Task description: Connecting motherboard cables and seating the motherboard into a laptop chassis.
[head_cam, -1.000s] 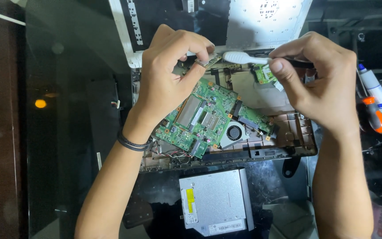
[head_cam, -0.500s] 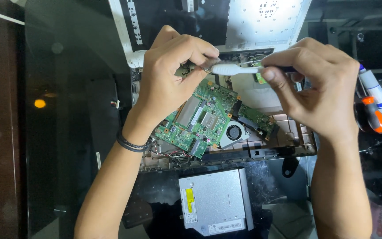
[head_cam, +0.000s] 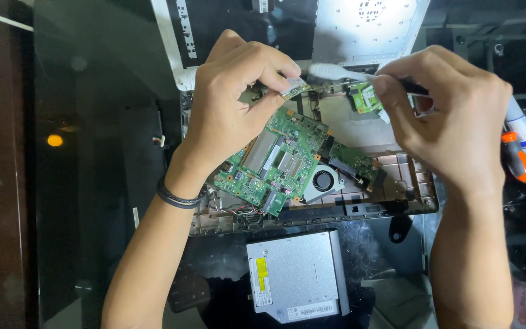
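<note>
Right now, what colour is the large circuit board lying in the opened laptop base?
Green, with silver and black components; the large circuit board shows best in the head view.

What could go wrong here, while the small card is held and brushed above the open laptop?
1. The left hand pinches the small card only at its edge, so a push from the brush in the right hand might make it slip onto the motherboard.
2. Brushed dust may fall into the fan below.

A small green circuit card point(head_cam: 293, 88) sits tilted above the open laptop base, with a white brush point(head_cam: 336, 73) lying level, its head just beside the card.
</note>
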